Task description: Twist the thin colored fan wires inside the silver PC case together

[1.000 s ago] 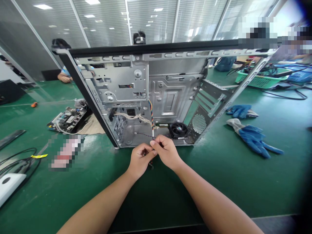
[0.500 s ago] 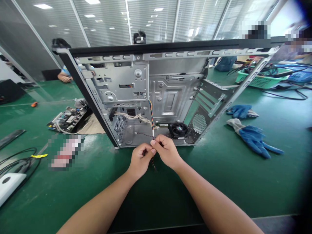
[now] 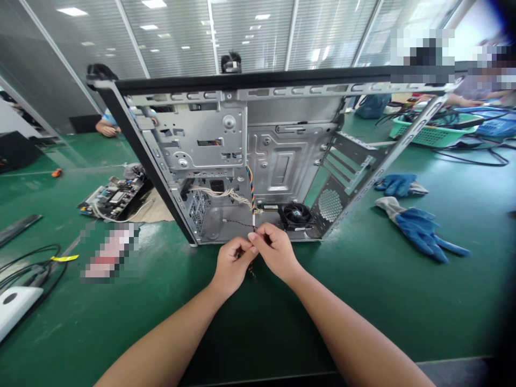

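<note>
A twisted multicoloured cable [image 3: 252,194] comes down from the drive bay of an open computer case [image 3: 226,134]. Just in front of the case's lower edge, my left hand [image 3: 235,264] is closed on the cable, thumb and fingers pinched together. Pressed against it, my right hand [image 3: 275,248] pinches the same cable slightly higher up. The fingers hide the stretch between them, and the cable's loose end hangs below. Inside the case bottom, a black cooling fan [image 3: 297,213] lies near a green memory stick [image 3: 269,207]. White braided wires [image 3: 221,192] run across behind.
Left of the case lies a circuit board with ports [image 3: 115,196] on cardboard. Blue work gloves [image 3: 419,226] are at the right, with a green basket of cables [image 3: 437,131] behind. Black cables and a white device [image 3: 18,306] lie at far left. Other people sit beyond the case.
The cable's loose end below my hands has shifted a little to the left. Both hands keep nearly the same pinch and place.
</note>
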A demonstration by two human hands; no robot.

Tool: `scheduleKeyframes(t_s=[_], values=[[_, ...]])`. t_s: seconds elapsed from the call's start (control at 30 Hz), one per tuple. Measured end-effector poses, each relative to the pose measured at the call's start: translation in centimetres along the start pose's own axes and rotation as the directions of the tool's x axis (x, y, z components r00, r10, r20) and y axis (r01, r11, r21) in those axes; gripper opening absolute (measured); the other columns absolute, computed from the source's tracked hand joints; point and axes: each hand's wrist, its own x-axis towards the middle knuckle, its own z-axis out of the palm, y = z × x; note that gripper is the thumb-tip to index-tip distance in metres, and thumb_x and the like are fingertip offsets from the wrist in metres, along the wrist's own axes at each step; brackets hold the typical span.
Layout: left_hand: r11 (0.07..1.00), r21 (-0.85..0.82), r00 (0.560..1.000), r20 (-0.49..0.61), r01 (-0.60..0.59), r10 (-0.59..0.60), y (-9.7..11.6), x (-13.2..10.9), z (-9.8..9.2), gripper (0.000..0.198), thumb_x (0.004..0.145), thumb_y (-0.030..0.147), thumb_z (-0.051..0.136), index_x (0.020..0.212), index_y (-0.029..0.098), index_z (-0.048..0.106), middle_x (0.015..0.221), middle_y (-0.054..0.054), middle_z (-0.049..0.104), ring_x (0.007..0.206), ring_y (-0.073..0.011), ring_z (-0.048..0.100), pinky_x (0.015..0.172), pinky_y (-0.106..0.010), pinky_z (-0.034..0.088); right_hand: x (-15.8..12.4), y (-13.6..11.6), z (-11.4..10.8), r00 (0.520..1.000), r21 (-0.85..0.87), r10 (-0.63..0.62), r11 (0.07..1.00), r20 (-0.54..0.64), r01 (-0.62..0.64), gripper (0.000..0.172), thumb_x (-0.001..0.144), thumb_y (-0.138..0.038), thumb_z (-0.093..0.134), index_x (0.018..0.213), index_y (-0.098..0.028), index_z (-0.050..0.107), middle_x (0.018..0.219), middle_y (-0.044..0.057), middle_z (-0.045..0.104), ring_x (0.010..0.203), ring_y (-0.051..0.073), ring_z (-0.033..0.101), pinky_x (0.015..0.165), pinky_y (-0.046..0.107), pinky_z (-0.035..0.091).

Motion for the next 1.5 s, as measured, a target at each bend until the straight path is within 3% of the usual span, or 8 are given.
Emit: scheduleKeyframes(t_s=[0.3,0.67,0.9,1.1,1.33,1.5], values=[[0.999,-0.032,1.0,0.01,0.028,-0.028,-0.18,0.1,-0.08,0.025,0.081,0.034,0.065,0.067,0.015,0.058,0.06,0.003,0.053,0.057,-0.0098,0.045,0.057,-0.022,0.036,0.08,-0.19,-0.06,0.998,-0.079,-0.064,0.995,-0.009,0.063,0.029,0.086,-0.028,0.054,0.06,-0.02,0.044,0.056,-0.004,0.044,0.055,0.011,0.041,0.054,0.025,0.033],[0.928,-0.336,0.985,0.112,0.163,-0.133,-0.13,0.07,0.13,0.025,0.077,0.034,0.071,0.069,0.015,0.059,0.065,0.001,0.058,0.064,-0.0116,0.05,0.065,-0.023,0.039,0.02,-0.36,-0.19,0.996,0.1,0.039,0.994,0.086,-0.047,0.028,0.087,-0.032,0.052,0.063,-0.021,0.045,0.056,-0.003,0.051,0.053,0.012,0.05,0.052,0.025,0.039],[0.958,-0.247,0.989,0.039,0.146,-0.141,-0.22,0.12,0.22,0.024,0.076,0.033,0.072,0.068,0.015,0.059,0.06,0.003,0.054,0.058,-0.0093,0.045,0.059,-0.022,0.035,0.11,-0.07,-0.03,1.0,0.005,0.013,1.0,-0.021,-0.013,0.029,0.083,-0.032,0.058,0.06,-0.02,0.046,0.054,-0.005,0.042,0.052,0.01,0.038,0.05,0.024,0.032],[0.958,-0.247,0.989,0.015,0.148,-0.149,-0.17,0.18,0.23,0.024,0.074,0.032,0.074,0.067,0.015,0.058,0.059,0.004,0.052,0.056,-0.0083,0.044,0.056,-0.021,0.034,0.11,0.1,0.03,0.999,-0.02,0.017,1.0,-0.043,-0.018,0.027,0.083,-0.033,0.058,0.061,-0.02,0.049,0.055,-0.005,0.042,0.052,0.01,0.038,0.05,0.025,0.031],[0.94,-0.297,0.986,0.042,0.165,-0.16,-0.22,0.08,0.3,0.026,0.075,0.035,0.073,0.067,0.015,0.059,0.062,0.003,0.056,0.06,-0.0096,0.048,0.06,-0.022,0.036,0.19,-0.12,-0.13,1.0,0.013,-0.007,1.0,0.021,0.007,0.028,0.086,-0.03,0.054,0.061,-0.021,0.047,0.056,-0.003,0.048,0.055,0.012,0.046,0.053,0.025,0.037],[0.888,-0.407,0.977,0.109,0.213,-0.184,0.05,0.06,0.41,0.025,0.075,0.036,0.073,0.069,0.016,0.058,0.064,0.002,0.057,0.062,-0.0101,0.049,0.063,-0.023,0.037,0.12,-0.11,-0.1,0.995,0.117,0.052,0.991,0.08,-0.062,0.028,0.087,-0.035,0.054,0.064,-0.021,0.046,0.055,-0.003,0.051,0.052,0.012,0.052,0.05,0.025,0.041]])
